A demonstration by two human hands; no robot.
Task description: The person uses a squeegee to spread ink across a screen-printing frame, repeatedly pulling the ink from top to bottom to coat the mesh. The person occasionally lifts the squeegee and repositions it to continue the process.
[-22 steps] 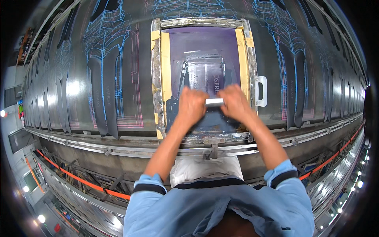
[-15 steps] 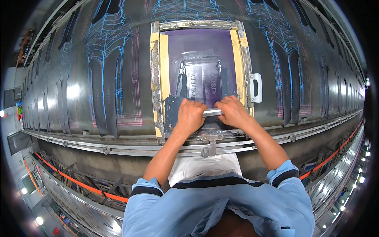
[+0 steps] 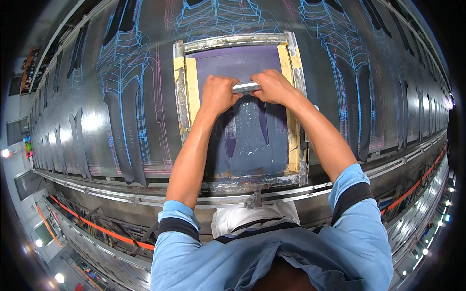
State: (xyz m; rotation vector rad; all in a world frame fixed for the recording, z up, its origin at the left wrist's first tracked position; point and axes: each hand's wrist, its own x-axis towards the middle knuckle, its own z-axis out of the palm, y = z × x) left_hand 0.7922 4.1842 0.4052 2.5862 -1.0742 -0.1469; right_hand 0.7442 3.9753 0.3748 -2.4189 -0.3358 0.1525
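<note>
while the printing screen frame (image 3: 180, 97) lies flat on the long dark table (image 3: 87, 121) among blue-lined fabric pieces (image 3: 124, 121), the left hand (image 3: 219, 93) and right hand (image 3: 272, 86) both clench the squeegee's metal handle (image 3: 245, 87) at the frame's far end.
</note>
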